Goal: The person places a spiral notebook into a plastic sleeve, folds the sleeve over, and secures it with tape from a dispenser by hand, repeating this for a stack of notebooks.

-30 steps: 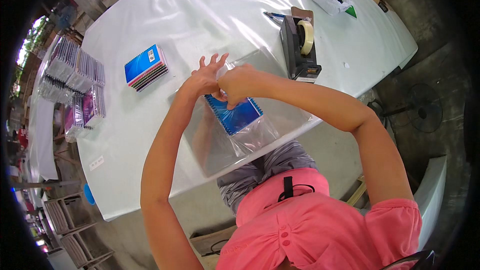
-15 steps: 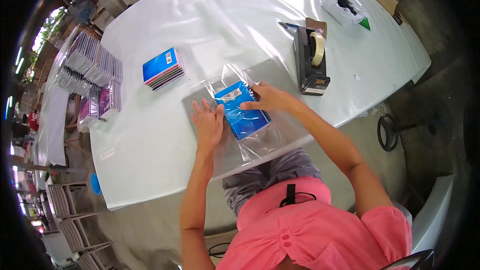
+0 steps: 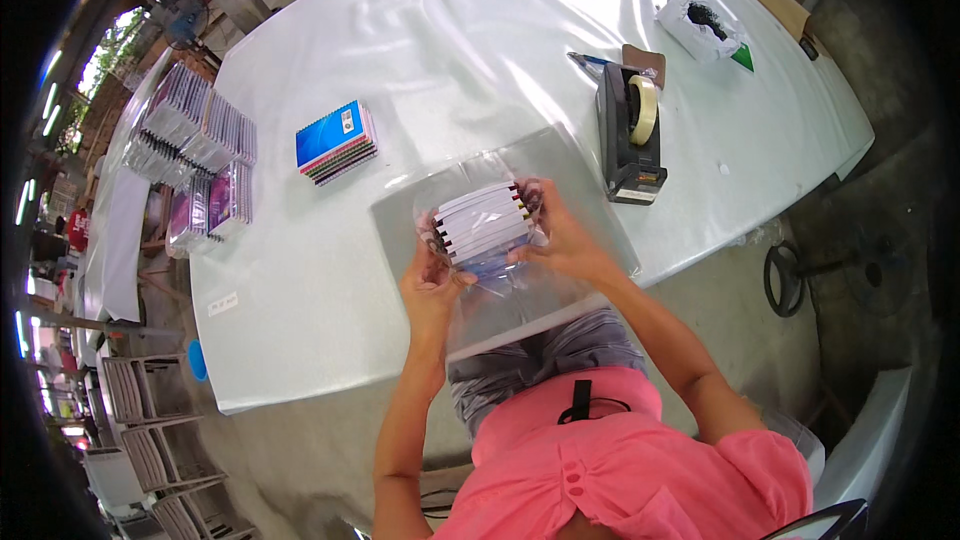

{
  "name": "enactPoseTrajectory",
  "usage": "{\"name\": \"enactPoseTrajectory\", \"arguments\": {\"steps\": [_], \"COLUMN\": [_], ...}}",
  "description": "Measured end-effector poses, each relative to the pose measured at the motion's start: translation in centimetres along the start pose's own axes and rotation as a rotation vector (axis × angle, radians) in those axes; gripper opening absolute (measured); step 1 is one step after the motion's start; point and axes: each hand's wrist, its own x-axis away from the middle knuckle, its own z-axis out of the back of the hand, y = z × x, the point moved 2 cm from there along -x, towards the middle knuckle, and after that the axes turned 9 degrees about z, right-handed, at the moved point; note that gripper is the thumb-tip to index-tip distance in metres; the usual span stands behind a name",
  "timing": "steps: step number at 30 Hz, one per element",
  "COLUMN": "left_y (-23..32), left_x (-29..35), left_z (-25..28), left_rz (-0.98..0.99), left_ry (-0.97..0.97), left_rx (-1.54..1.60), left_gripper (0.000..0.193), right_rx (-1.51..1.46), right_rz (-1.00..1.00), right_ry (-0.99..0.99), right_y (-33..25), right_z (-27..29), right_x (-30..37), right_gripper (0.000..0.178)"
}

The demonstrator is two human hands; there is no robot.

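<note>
Between my two hands is a stack of spiral notebooks (image 3: pixel 484 222) in clear plastic film, tipped so that its white page edges and the coils at both ends face up. My left hand (image 3: pixel 432 285) closes on the stack's left end. The right end is gripped by my right hand (image 3: pixel 562 245), its thumb along the near side. Some blue cover shows through the film near my thumbs. Under the stack lies a pile of clear plastic sheets (image 3: pixel 590 202) at the table's near edge.
A black tape dispenser (image 3: pixel 622 140) stands right of the sheets, with a blue pen (image 3: pixel 588 60) behind it. Another notebook stack (image 3: pixel 335 140) with a blue top cover sits left. Wrapped notebook bundles (image 3: pixel 195 130) are piled farther left. A white bag (image 3: pixel 695 25) lies far right.
The notebook stack, which lay with its blue cover up under my flat hands, is now tipped up to show its page edges. Both hands have closed on its ends.
</note>
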Motion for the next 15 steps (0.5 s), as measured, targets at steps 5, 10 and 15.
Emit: {"name": "enactPoseTrajectory", "arguments": {"steps": [5,10,15], "left_y": [2.0,6.6,5.5], "left_x": [-0.2,-2.4,-3.8], "left_z": [-0.2,-2.9,-3.4], "left_rz": [-0.095,0.015,0.042], "left_ry": [-0.053,-0.059,0.112], "left_rx": [0.011,0.017,-0.073], "left_gripper": [0.123,0.094,0.077], "right_rx": [0.026,0.057,0.119], "right_rz": [0.167,0.156,0.126], "right_ry": [-0.079,-0.101,-0.056], "right_y": [-2.1,-2.2,-2.2], "right_z": [0.4,0.2,-0.6], "right_x": [0.0,-0.6,-0.8], "right_gripper": [0.109,0.109,0.105]}}
